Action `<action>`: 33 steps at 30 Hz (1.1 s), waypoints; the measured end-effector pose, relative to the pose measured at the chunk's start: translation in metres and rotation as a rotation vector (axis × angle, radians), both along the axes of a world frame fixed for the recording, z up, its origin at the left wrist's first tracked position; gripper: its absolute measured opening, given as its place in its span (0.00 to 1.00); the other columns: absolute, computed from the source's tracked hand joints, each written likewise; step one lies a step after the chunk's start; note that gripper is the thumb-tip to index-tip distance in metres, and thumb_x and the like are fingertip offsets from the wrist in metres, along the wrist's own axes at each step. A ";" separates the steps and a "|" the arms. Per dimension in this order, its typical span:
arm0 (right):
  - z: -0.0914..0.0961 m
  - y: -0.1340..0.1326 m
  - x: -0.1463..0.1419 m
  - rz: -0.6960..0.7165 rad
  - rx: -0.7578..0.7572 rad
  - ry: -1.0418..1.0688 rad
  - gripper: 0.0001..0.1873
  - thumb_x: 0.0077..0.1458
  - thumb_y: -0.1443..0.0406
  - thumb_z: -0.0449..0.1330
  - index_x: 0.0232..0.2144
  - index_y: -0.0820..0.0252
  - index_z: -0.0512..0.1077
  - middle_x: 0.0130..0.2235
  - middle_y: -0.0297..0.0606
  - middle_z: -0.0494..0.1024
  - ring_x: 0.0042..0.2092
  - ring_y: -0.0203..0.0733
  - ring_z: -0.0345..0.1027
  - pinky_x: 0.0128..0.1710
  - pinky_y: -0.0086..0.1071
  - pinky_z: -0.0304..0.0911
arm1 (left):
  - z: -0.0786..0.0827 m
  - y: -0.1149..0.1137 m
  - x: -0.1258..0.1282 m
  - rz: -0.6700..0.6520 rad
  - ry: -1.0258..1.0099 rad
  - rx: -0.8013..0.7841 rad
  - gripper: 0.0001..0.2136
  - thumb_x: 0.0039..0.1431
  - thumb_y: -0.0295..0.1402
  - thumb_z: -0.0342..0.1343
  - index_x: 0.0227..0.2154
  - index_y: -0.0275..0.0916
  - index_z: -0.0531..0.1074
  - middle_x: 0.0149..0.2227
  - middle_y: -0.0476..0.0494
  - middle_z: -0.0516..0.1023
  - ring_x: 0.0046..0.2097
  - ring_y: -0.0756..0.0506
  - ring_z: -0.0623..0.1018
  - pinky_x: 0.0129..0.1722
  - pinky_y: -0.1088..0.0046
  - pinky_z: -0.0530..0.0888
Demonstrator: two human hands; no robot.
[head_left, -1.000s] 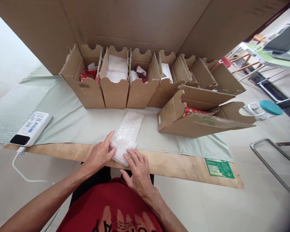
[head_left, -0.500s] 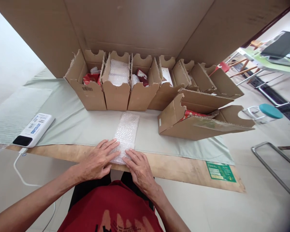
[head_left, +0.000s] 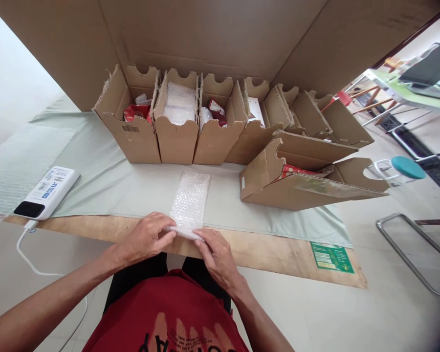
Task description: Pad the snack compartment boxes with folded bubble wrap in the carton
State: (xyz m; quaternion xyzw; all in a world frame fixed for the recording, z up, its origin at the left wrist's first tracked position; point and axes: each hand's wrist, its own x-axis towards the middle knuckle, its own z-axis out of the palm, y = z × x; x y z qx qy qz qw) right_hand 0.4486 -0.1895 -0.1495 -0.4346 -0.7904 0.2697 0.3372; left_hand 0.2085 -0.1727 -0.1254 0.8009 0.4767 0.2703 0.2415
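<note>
A narrow piece of bubble wrap lies lengthwise on the pale green cloth, its near end at the table's front edge. My left hand pinches the near left corner between thumb and fingers. At the near right corner, my right hand pinches the wrap in the same way. The near edge between them looks lifted or folded over. Whether anything lies inside the wrap, I cannot tell.
Several cardboard bins stand in a row behind, holding bubble wrap and red packets. Another cardboard bin sits at the right. A white power bank with a cable is at the left. A green label marks the wooden edge.
Both hands were lying flat on the bubble wrap. Now their fingers have closed on its near corners, and the near edge has come up.
</note>
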 end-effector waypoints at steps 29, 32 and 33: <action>0.017 0.034 0.010 -0.136 0.163 -0.233 0.16 0.68 0.64 0.54 0.55 0.59 0.72 0.51 0.48 0.78 0.50 0.52 0.70 0.48 0.44 0.64 | -0.004 0.030 0.016 0.159 0.104 -0.265 0.18 0.63 0.38 0.55 0.54 0.41 0.74 0.38 0.44 0.83 0.37 0.43 0.79 0.43 0.65 0.75; 0.013 0.033 0.008 -0.043 0.236 -0.321 0.18 0.63 0.66 0.60 0.55 0.59 0.72 0.56 0.50 0.74 0.56 0.55 0.66 0.52 0.47 0.62 | -0.008 0.042 0.023 0.228 0.172 -0.234 0.19 0.61 0.36 0.56 0.54 0.39 0.74 0.39 0.42 0.82 0.40 0.41 0.79 0.46 0.63 0.75; 0.011 0.035 0.007 0.006 0.235 -0.363 0.19 0.62 0.67 0.61 0.55 0.58 0.72 0.58 0.50 0.73 0.57 0.56 0.65 0.53 0.48 0.61 | -0.009 0.044 0.024 0.248 0.179 -0.190 0.19 0.60 0.35 0.56 0.54 0.38 0.74 0.41 0.40 0.81 0.41 0.40 0.79 0.47 0.62 0.74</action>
